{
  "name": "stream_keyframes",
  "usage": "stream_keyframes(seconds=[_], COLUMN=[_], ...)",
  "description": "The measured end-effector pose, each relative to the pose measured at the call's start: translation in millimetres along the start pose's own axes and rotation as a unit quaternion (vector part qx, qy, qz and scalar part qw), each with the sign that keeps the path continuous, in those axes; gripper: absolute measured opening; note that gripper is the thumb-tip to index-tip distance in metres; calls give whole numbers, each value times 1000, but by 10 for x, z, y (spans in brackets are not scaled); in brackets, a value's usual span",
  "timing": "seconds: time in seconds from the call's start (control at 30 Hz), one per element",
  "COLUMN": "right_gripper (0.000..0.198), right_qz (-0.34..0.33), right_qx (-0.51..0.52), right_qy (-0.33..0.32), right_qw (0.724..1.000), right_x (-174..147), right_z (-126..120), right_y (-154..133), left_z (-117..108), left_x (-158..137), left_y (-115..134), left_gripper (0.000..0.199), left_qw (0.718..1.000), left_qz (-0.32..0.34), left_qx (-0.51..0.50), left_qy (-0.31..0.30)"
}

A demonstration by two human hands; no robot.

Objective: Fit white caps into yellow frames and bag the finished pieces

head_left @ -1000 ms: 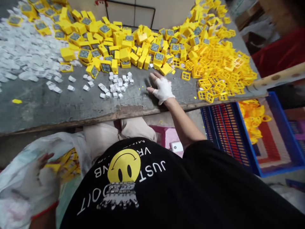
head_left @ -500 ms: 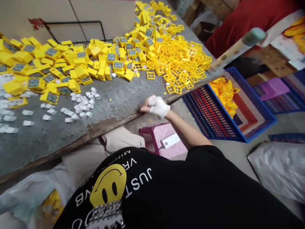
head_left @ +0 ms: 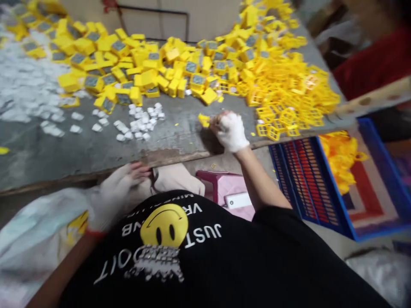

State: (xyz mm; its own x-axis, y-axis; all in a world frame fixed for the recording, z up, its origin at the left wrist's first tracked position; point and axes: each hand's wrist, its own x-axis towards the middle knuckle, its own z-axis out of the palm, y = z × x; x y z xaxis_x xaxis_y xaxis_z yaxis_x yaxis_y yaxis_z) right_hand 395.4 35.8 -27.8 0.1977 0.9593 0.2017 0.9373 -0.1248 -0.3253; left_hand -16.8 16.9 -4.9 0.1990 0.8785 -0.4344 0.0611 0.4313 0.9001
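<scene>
My right hand [head_left: 228, 130], in a white fingerless glove, is over the grey tabletop near its front edge, its fingers curled together. A small yellow plastic piece [head_left: 204, 120] shows at its fingertips; its exact shape is blurred and partly hidden. My left hand [head_left: 120, 186], gloved the same way, is below the table edge by my lap, with its fingers stretched out and nothing seen in them. Beyond the right hand lie yellow plastic window frames [head_left: 274, 115] in a heap. Yellow boxes with grey patterned faces [head_left: 197, 80] spread along the back.
Small white pieces [head_left: 141, 124] lie in a cluster, with a larger white heap [head_left: 28, 81] at the left. A blue crate [head_left: 353, 214] holding yellow parts stands at the right. A pink stool [head_left: 221, 184] bearing a white power bank [head_left: 238, 200] is below the table.
My right hand has moved from the table edge further onto the tabletop, and a yellow piece now shows at its fingers. My left hand has come into view. The camera view has swung left.
</scene>
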Motion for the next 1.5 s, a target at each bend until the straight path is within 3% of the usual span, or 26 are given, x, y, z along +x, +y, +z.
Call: stream_keyframes(seconds=[0.03,0.1,0.17,0.2,0.27,0.4,0.5,0.6,0.7,0.8,0.93,1.03,1.17,1.3,1.4,1.5], right_gripper=[4,8,21,24,25,32,38,34,25,19,27,33,33,33,30,31], right_qz=[-73,-253,-346,-359,-332,-204,-222,-250,-214,-179,-204,-202,-207,-240,-221,-155], right_qx=[37,127,173,187,203,108,33,10,6,92,302,358,320,270,262,173], right_qy=[-17,-33,-52,-65,-85,-71,-94,-114,-116,-76,-13,-12,-11,-17,-41,-54], right_qw=[997,959,921,912,917,970,970,961,970,977,931,911,925,932,938,971], right_x=[-171,-486,-661,-664,-499,207,645,827,774,517,35,-229,-419,-488,-334,30], right_z=[61,142,174,183,215,383,566,683,668,548,364,298,304,292,292,377], right_y=[-255,-732,-1076,-1179,-1253,-1162,-1186,-1248,-1207,-1125,-1172,-1290,-1387,-1351,-1256,-1204], left_z=[166,430,548,549,461,184,78,47,44,92,269,424,527,487,430,391], left_x=[28,98,145,146,109,9,-32,-51,-36,20,116,147,111,69,74,91], left_y=[17,64,85,81,47,-39,-70,-87,-100,-67,71,172,211,160,101,42], left_gripper=[54,69,63,59,55,54,52,60,58,50,56,55,43,37,39,40], left_qw=[997,974,958,954,952,948,943,938,938,937,938,938,940,941,944,945], left_qz=[-42,-79,-69,-58,-42,-62,-72,-51,-38,-46,-79,-90,-77,-66,-63,-62], left_qx=[-59,-184,-249,-269,-292,-311,-325,-342,-344,-344,-334,-330,-322,-320,-314,-318], left_qy=[-38,-111,-126,-118,-81,-15,-13,-19,-26,-27,-42,-53,-76,-93,-79,-40])
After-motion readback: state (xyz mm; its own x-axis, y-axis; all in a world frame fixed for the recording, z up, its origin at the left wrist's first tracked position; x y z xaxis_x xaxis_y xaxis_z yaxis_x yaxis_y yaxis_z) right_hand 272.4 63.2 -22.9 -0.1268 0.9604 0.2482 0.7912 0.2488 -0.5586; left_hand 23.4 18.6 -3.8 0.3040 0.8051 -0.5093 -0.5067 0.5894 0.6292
